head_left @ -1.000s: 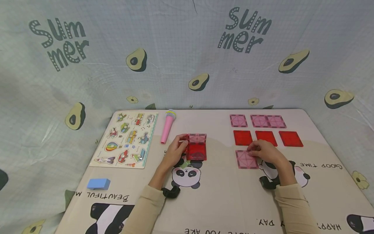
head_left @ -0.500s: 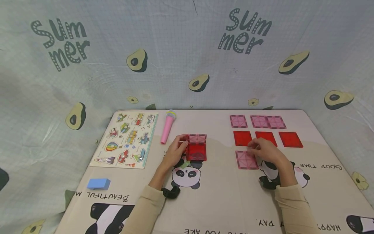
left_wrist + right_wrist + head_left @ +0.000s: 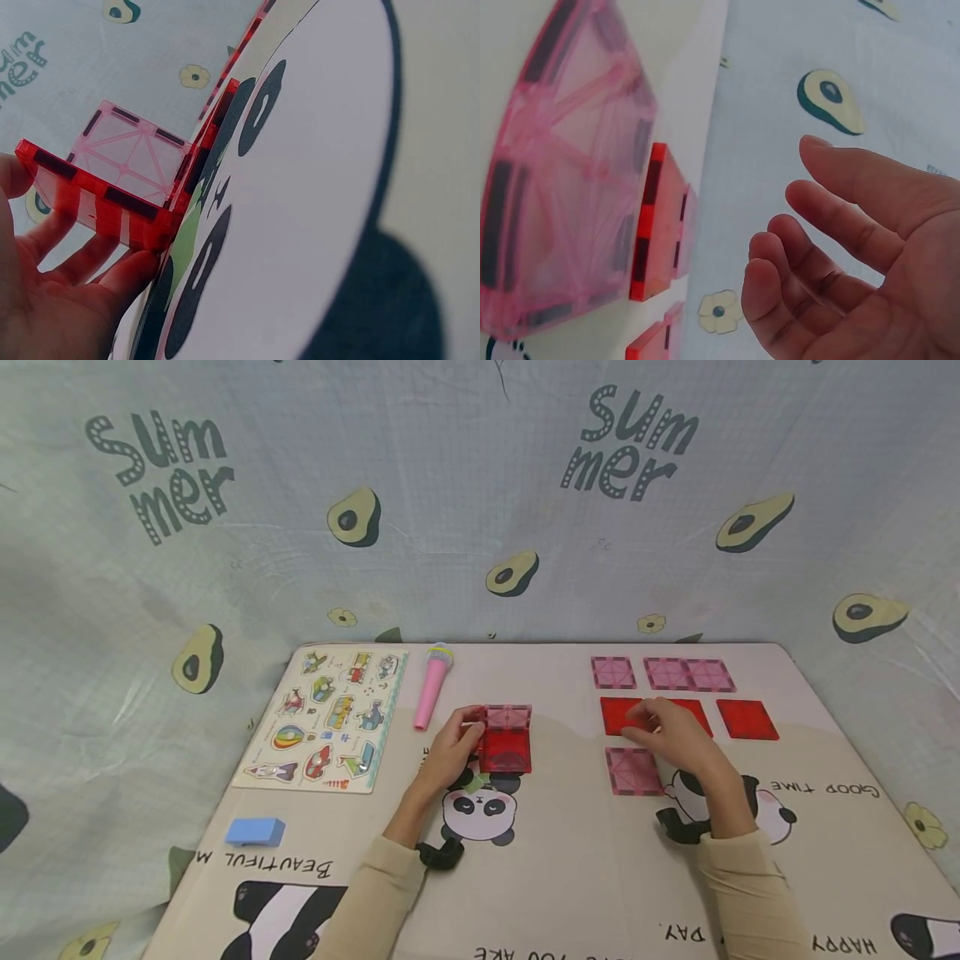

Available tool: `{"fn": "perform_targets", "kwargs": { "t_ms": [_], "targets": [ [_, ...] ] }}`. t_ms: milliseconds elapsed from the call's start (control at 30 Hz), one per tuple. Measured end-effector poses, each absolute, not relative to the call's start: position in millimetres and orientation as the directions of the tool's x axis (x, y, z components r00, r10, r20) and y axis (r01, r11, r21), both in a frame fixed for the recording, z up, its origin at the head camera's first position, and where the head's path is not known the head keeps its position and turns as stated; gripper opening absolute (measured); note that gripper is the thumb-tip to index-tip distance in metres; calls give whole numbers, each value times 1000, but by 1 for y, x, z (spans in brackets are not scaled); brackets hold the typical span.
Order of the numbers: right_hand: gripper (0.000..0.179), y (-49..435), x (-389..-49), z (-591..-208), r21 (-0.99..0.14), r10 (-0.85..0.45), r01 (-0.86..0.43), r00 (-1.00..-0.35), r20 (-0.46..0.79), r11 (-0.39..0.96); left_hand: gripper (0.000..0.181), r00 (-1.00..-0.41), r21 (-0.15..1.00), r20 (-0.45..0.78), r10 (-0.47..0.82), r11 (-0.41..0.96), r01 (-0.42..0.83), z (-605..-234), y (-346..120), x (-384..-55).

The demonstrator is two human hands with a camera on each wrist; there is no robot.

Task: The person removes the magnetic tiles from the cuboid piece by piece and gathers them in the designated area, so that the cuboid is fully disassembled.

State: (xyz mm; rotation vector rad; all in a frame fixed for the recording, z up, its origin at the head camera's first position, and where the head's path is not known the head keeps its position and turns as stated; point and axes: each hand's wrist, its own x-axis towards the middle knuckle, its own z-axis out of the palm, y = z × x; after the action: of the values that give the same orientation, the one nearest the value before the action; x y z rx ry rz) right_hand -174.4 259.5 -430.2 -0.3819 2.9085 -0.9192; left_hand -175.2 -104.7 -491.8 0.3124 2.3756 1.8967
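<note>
My left hand (image 3: 448, 752) grips an upright red magnetic tile (image 3: 97, 199); its fingers show through the translucent side in the left wrist view. That tile joins a red tile lying flat (image 3: 506, 756) and an upright pink tile (image 3: 507, 717) at the back. My right hand (image 3: 678, 739) hovers, holding nothing, its fingers loosely bent, between the red tile row and a loose pink tile (image 3: 632, 772). In the right wrist view the same hand (image 3: 855, 262) is apart from the pink tile (image 3: 570, 165). Part of the middle red tile (image 3: 696, 714) is hidden behind the hand.
Two other red tiles (image 3: 747, 719) (image 3: 615, 712) lie on the right, with pink tiles (image 3: 612, 672) (image 3: 688, 674) behind them. A pink toy microphone (image 3: 431, 692), a picture puzzle board (image 3: 318, 718) and a blue block (image 3: 255, 832) lie left. A printed curtain (image 3: 450, 460) hangs behind.
My right hand has left the loose pink tile, rising and shifting slightly left toward the red row. The left hand and its joined tiles stay in place.
</note>
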Motion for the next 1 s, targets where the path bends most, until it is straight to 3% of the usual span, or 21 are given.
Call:
{"fn": "perform_targets", "kwargs": {
  "t_ms": [733,1000],
  "targets": [
    [42,211,-187,-425,-685,-259,-216,-965,41,696,42,-976,976,34,215,202,78,-489,-105,-174],
    [43,190,-190,-427,-713,-263,-207,-964,32,670,42,-967,971,33,253,222,92,-454,-105,-159]
  ]
}}
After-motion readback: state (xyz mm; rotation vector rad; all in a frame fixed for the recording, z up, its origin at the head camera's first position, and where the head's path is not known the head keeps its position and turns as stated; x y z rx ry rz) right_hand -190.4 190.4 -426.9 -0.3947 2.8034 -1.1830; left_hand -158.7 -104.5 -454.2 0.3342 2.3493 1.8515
